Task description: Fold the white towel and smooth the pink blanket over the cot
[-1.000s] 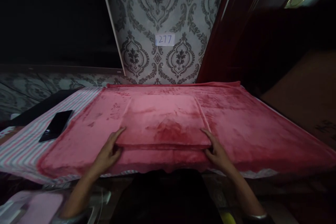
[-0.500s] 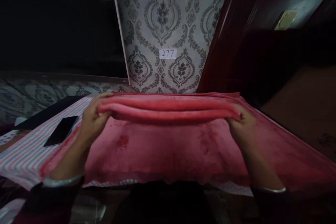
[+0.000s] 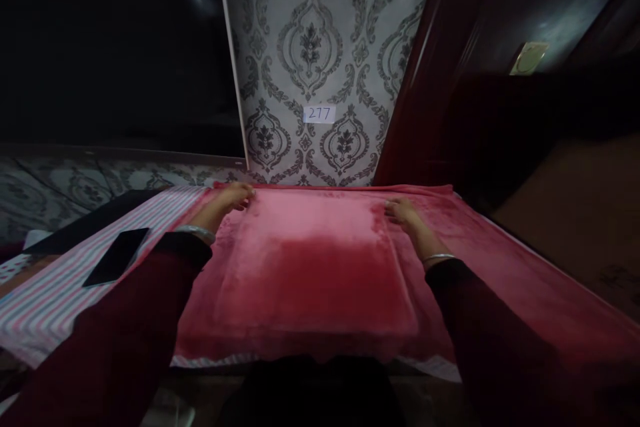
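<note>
A smaller red towel (image 3: 330, 267) lies spread flat on top of a larger red cloth (image 3: 500, 267); the upper part of its pile looks paler than the lower part. My left hand (image 3: 235, 196) is over the towel's far left corner, fingers loosely bent and slightly apart. At the far right corner, my right hand (image 3: 401, 211) rests with its fingers spread a little, touching or just above the fabric. I see no cloth pinched in either hand.
Under the red cloth is a striped cloth (image 3: 55, 293), with a black phone (image 3: 116, 257) on its left part. A large dark screen (image 3: 120, 53) hangs at left. Patterned wall with a paper label (image 3: 319, 114) stands behind; a dark red door frame (image 3: 420, 80) is at right.
The folded red towel that both hands held raised now lies opened flat on the larger cloth. Both hands have moved forward and inward to its far corners and let go.
</note>
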{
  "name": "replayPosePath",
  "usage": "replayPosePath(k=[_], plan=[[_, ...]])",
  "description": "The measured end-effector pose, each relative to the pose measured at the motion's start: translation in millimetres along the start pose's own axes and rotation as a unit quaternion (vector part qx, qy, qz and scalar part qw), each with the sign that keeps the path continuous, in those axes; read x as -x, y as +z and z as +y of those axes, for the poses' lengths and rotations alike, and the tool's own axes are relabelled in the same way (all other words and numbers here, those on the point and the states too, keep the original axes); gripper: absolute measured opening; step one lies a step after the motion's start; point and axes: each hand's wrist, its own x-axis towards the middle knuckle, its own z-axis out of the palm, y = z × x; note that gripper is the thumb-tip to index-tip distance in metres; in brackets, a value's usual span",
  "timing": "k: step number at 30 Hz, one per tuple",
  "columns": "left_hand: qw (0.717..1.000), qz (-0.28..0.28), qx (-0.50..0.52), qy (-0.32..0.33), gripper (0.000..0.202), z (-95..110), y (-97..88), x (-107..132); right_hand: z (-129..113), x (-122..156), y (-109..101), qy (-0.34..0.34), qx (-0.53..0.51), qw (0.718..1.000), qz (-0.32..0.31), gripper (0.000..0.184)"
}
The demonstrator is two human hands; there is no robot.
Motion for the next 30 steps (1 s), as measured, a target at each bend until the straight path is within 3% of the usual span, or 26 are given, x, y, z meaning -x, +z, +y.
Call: replayPosePath(k=[2, 6, 10, 12, 14, 17, 22, 27, 30], plan=[[0.994, -0.024, -0.102, 0.008, 0.044, -3, 17.3, -5, 6, -3, 15, -0.005, 0.028, 1.000, 0.007, 0.038], [0.967, -0.073, -0.209, 0.125, 0.054, 12, 59.6, -4, -7, 1, 53, -0.096, 0.093, 0.990, -0.053, 0.050], [0.925, -0.116, -0.314, 0.180, 0.060, 10, 108.8, 14, -8, 24, 98, -0.235, 0.306, 0.914, -0.128, 0.054], [0.894, -0.133, -0.385, 0.190, 0.060, -7, 127.9, 25, 8, 37, 114, -0.241, 0.384, 0.881, -0.137, 0.054], [0.880, -0.135, -0.413, 0.193, 0.061, -27, 140.0, 32, 27, 46, 122, -0.239, 0.423, 0.863, -0.139, 0.053], [0.877, -0.125, -0.419, 0.200, 0.063, -47, 146.5, 34, 44, 49, 124, -0.242, 0.433, 0.858, -0.133, 0.054], [0.880, -0.118, -0.416, 0.194, 0.065, -45, 144.9, 31, 41, 47, 121, -0.237, 0.429, 0.862, -0.130, 0.053], [0.891, -0.072, -0.431, 0.120, 0.068, -46, 134.9, 29, 38, 49, 113, -0.214, 0.454, 0.859, -0.103, 0.054], [0.901, -0.083, -0.419, 0.079, 0.069, -51, 123.7, 27, 43, 47, 104, -0.175, 0.472, 0.859, -0.092, 0.055]])
